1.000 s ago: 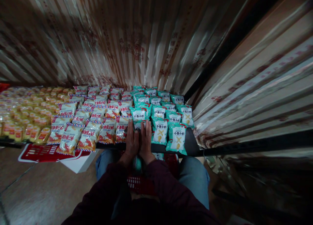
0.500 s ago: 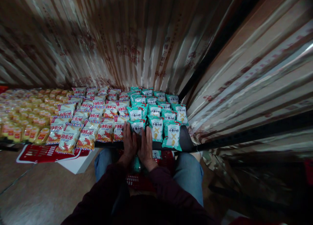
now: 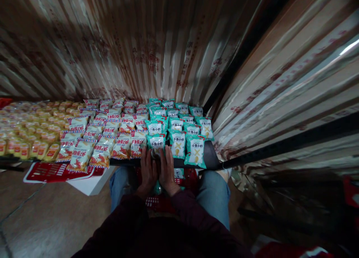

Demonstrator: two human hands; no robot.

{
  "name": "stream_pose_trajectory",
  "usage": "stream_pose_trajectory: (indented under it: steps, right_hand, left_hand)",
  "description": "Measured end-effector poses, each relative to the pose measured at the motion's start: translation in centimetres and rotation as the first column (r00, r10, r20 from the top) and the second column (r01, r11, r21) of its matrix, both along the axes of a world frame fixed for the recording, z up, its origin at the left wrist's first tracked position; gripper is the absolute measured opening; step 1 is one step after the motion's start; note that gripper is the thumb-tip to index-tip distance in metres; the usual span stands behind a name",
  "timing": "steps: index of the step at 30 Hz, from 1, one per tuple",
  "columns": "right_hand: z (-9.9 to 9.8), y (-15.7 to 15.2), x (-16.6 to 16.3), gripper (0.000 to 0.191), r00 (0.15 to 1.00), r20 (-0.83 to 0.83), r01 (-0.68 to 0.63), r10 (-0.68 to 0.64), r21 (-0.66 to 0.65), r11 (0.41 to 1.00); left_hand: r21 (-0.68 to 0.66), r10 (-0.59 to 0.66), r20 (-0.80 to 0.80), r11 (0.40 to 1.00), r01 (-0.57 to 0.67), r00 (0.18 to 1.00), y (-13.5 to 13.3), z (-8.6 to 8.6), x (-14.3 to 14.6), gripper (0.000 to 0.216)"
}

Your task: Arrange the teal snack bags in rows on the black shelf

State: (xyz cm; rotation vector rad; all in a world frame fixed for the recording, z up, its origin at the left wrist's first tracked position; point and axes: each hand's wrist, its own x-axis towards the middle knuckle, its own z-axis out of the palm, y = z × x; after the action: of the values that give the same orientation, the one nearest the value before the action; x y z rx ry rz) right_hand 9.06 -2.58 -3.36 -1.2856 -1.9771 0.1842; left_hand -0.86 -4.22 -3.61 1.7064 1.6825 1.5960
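Note:
My left hand (image 3: 148, 168) and my right hand (image 3: 167, 169) are side by side at the shelf's front edge, fingers stretched out and pointing forward. Just ahead of them stands a small teal-and-white snack bag (image 3: 156, 141), its lower part between the fingertips. Whether the fingertips touch it I cannot tell. Close to my right hand, another teal snack bag (image 3: 177, 143) leans in the front row, with one more teal bag (image 3: 195, 150) to its right. On the left, a white snack bag with a red-and-blue striped edge (image 3: 138, 143) is nearest my left hand.
Rows of striped-edge bags (image 3: 102, 151) and yellow packets (image 3: 36, 132) fill the dark shelf (image 3: 210, 155) leftward. Between my knees is a red basket (image 3: 159, 203) holding teal bags. Another red basket (image 3: 50, 172) and a white box (image 3: 91, 183) sit below. A black post (image 3: 230, 76) rises at right.
Both hands have drawn back slightly from the teal snack bag, so more of its front shows. The view has shifted a little.

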Motion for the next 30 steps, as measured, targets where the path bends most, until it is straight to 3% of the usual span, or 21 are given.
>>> stream_pose_trajectory:
  steps: [11,21,25,27,30]
  right_hand:
    - [-0.9,-3.2,1.0,0.063,1.0,-0.019,-0.012,0.012,-0.029,1.0]
    - [-5.3,-7.9,2.6,0.052,0.995,0.022,-0.09,0.093,-0.104,0.991]
    - [-7.8,-8.6,3.0,0.049,0.994,0.039,-0.092,0.1,-0.171,0.981]
    - [-8.9,-8.5,3.1,0.048,0.993,0.074,-0.072,0.095,-0.271,0.96]
    - [-10.1,-8.3,3.2,0.044,0.973,0.183,-0.025,0.141,-0.524,0.851]
  left_hand:
    - [-0.015,-0.018,-0.103,1.0,0.017,0.994,-2.9,-0.9,0.9,0.051]
    - [-0.049,-0.066,-0.156,0.997,0.059,0.986,-7.5,-5.2,1.9,0.043]
    - [-0.178,-0.121,-0.141,0.979,0.095,0.983,-8.1,-7.6,2.4,0.043]
    - [-0.297,-0.177,-0.142,0.946,0.128,0.974,-8.1,-8.4,2.5,0.043]
    - [-0.482,-0.28,-0.188,0.861,0.159,0.942,-8.0,-9.2,2.4,0.038]
